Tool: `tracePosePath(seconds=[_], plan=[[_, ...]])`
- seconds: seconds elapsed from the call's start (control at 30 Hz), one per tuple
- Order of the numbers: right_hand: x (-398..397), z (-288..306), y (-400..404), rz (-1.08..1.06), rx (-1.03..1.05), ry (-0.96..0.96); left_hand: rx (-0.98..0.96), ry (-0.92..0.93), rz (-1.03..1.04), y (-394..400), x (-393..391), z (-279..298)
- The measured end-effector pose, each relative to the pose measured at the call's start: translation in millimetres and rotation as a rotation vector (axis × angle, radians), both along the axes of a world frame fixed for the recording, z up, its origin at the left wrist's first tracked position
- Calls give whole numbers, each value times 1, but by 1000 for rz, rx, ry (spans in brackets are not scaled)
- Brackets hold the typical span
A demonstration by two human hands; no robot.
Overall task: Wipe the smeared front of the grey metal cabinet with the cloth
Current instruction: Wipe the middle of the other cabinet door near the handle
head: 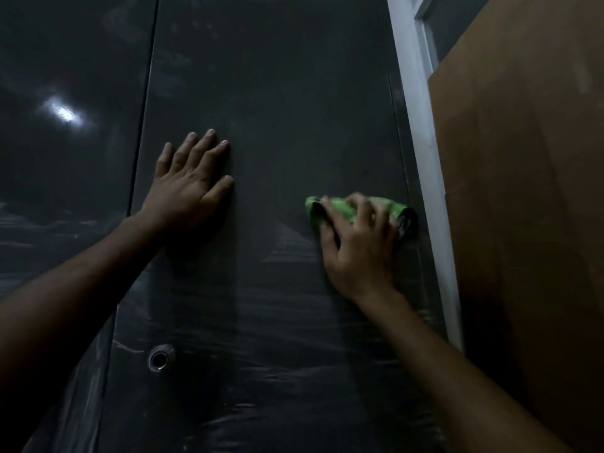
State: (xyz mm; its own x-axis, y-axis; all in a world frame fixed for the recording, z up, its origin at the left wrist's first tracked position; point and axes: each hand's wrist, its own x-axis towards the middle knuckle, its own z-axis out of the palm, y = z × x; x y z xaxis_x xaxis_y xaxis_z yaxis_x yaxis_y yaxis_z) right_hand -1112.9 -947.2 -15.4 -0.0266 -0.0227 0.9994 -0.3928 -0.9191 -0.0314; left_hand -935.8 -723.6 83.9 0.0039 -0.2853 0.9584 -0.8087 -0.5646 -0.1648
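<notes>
The dark grey metal cabinet (281, 103) fills most of the view, its door streaked with pale smears low down. My left hand (191, 181) lies flat on the door with straight fingers, just right of the seam between the two doors. A bunched green cloth (343, 209) is pressed against the door near its right edge. My right hand (356, 240) grips the cloth, fingers curled over it.
A round keyhole (160, 357) sits low on the door near the seam. The left door (65, 158) shows a bright light reflection. A white frame (421, 152) borders the cabinet on the right, with a brown board (523, 191) leaning beyond it.
</notes>
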Motion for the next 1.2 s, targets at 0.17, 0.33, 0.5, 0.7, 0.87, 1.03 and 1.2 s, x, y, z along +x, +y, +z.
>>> tracePosePath(seconds=[0.17,0.33,0.5,0.7,0.87,1.03,1.2], plan=[[-36,5,-48,-75,7,-18,1,6,18,0,-3,0],[-17,13,-30,-36,16,-42,24,15,28,1,-3,0],[-50,-61,-63,-69,-146,98,21,9,22,2,-7,-3],[-30,5,-42,-55,103,-57,1,-31,47,1,-7,-8],[-44,-78,-55,-23,-257,159,1,-40,33,3,-8,-9],[-42,-18,-48,29,122,-94,-1,14,-114,15,-22,-24],[-37,-64,-40,30,-166,62,-72,-66,-157,51,-21,-104]])
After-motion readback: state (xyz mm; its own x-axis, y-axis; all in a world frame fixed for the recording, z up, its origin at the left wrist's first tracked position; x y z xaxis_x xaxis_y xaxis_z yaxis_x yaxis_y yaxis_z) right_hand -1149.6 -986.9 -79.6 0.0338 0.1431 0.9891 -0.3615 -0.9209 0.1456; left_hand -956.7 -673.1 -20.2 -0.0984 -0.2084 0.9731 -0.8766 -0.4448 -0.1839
